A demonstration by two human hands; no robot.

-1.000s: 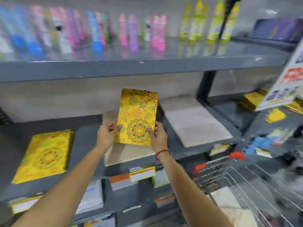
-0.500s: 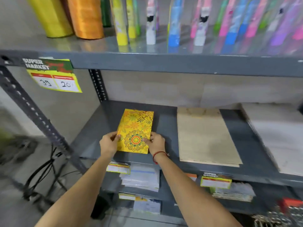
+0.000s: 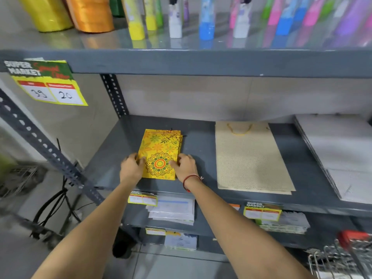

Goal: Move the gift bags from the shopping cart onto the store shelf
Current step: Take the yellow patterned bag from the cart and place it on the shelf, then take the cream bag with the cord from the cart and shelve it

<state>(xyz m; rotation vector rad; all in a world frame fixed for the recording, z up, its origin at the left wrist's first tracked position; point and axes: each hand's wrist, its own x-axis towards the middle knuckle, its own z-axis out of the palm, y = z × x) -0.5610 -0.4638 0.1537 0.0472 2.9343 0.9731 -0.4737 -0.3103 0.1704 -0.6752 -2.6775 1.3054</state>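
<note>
A yellow gift bag with an orange and green mandala print lies flat on the grey store shelf. My left hand rests on its lower left edge. My right hand, with a red thread on the wrist, touches its lower right edge. Both hands have fingers on the bag, which sits on the shelf surface. Only a corner of the shopping cart, with a red handle end, shows at the bottom right.
A beige gift bag lies flat to the right, and a stack of white bags beyond it. Coloured bottles and ribbon rolls stand on the shelf above. Price tags hang on the shelf edges. Cables lie on the floor at left.
The yellow bag went from being held upright in front of the shelf to lying flat on it. My view swung left, and both hands now sit lower on its edges.
</note>
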